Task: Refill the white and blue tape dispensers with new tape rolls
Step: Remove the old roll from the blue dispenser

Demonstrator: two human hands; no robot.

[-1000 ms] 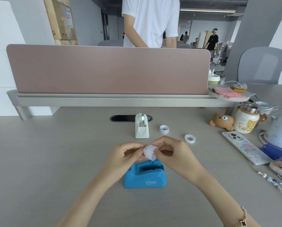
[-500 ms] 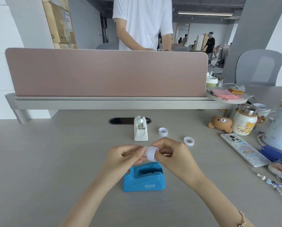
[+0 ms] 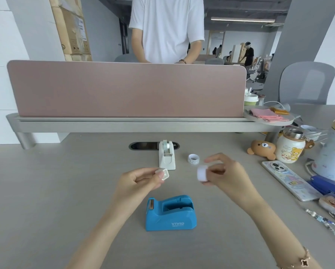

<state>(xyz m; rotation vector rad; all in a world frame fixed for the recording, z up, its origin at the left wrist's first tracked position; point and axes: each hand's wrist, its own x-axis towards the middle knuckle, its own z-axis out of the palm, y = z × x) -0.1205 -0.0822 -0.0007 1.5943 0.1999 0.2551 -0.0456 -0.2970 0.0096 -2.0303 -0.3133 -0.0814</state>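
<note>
Left hand (image 3: 138, 180) pinches a small white core (image 3: 164, 174); right hand (image 3: 225, 174) grips a blurred white tape roll (image 3: 202, 173).

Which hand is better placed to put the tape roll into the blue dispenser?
Probably the right hand: its fingers already hold the white tape roll, above and to the right of the blue plastic tape dispenser, whose cradle looks empty. The left hand is occupied, pinching a small white square piece.

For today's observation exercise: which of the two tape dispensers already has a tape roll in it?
The white tape dispenser by the cable slot: a roll sits in its cradle. The blue tape dispenser, nearer the person, shows an empty cradle.
</note>
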